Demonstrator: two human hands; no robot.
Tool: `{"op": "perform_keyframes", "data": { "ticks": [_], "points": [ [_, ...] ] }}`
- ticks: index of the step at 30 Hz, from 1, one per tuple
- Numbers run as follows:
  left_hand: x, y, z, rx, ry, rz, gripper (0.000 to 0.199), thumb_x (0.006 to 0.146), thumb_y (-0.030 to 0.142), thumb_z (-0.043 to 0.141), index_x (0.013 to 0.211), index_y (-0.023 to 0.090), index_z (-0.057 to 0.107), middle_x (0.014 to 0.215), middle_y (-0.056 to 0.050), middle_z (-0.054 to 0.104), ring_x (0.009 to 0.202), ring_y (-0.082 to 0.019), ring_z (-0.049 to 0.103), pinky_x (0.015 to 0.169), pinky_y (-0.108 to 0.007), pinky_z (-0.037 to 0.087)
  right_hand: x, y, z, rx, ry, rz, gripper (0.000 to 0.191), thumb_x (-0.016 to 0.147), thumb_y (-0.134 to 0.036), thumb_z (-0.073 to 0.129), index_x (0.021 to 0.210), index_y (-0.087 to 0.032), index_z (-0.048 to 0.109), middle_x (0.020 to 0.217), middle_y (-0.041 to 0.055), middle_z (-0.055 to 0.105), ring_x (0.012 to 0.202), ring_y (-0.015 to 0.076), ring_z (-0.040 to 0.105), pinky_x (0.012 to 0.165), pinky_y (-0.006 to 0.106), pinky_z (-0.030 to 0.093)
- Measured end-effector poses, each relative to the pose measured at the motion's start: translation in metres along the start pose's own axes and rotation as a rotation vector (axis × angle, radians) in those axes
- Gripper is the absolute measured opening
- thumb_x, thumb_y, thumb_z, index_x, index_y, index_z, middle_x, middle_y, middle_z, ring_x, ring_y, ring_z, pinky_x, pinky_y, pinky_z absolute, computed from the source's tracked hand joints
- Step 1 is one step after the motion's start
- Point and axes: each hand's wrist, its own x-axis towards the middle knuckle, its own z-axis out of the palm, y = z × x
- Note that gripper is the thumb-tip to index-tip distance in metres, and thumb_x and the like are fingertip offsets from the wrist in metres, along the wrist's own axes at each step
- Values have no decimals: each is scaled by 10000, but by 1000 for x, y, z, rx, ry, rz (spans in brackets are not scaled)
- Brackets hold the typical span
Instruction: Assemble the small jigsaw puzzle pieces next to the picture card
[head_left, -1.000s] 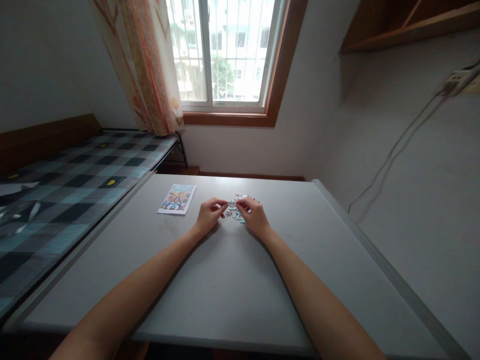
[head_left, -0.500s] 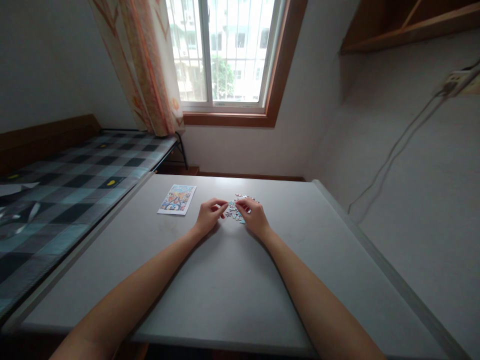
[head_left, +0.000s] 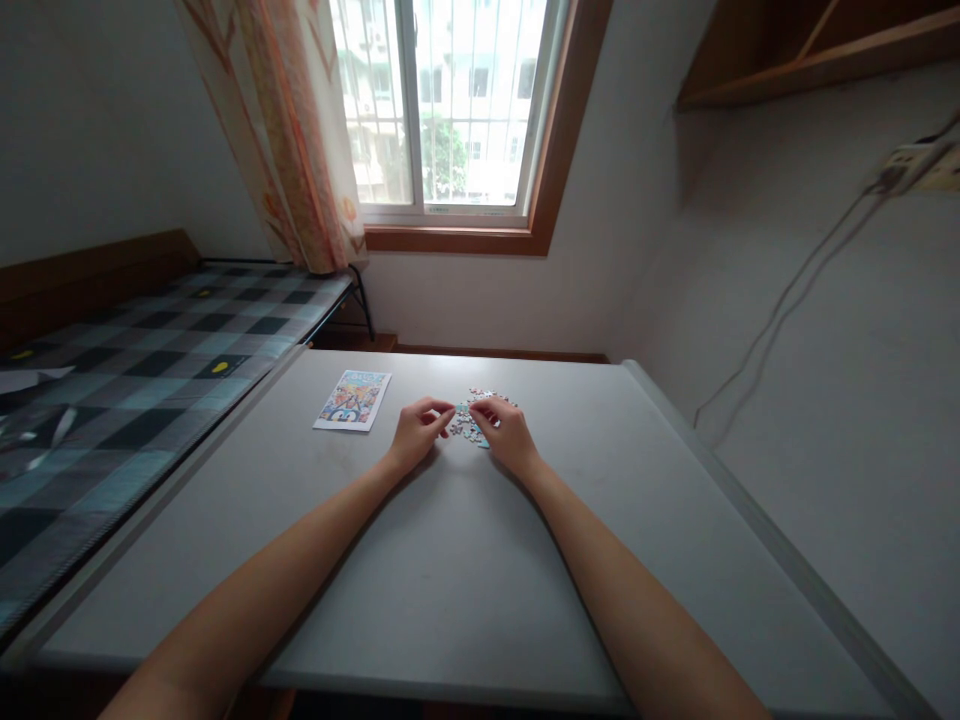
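Small jigsaw puzzle pieces (head_left: 471, 428) lie in a loose pile on the white table (head_left: 450, 580), partly hidden by my hands. My left hand (head_left: 420, 432) is closed in a pinch at the pile's left side, above the table. Opposite it, my right hand (head_left: 505, 430) pinches too, covering the pile's right part. Between the two sets of fingertips is a small light-blue puzzle piece (head_left: 461, 407), and both hands grip it. To the left of my left hand lies a flat printed picture card (head_left: 352, 401) with a colourful cartoon design.
A bed with a checked cover (head_left: 172, 370) runs along the table's left side. Beyond the far edge are a window (head_left: 465, 110) and a patterned curtain (head_left: 289, 140). A cable (head_left: 780, 305) hangs on the right wall, below a wooden shelf (head_left: 817, 75).
Both hands stay pinched over the pile in nearly the same place. The whole view has shifted very slightly.
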Motion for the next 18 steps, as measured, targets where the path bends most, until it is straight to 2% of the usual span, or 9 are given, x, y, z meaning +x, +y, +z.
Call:
{"op": "perform_keyframes", "data": {
  "ticks": [18],
  "points": [
    [1, -1, 0, 15, 0, -6, 277, 735, 410, 701, 795, 139, 706, 760, -43, 692, 477, -97, 588, 439, -209, 432, 0, -1, 0, -1, -8, -3, 123, 857, -239, 579, 795, -187, 673, 771, 36, 666, 666, 151, 574, 662, 275, 463]
  ]
}}
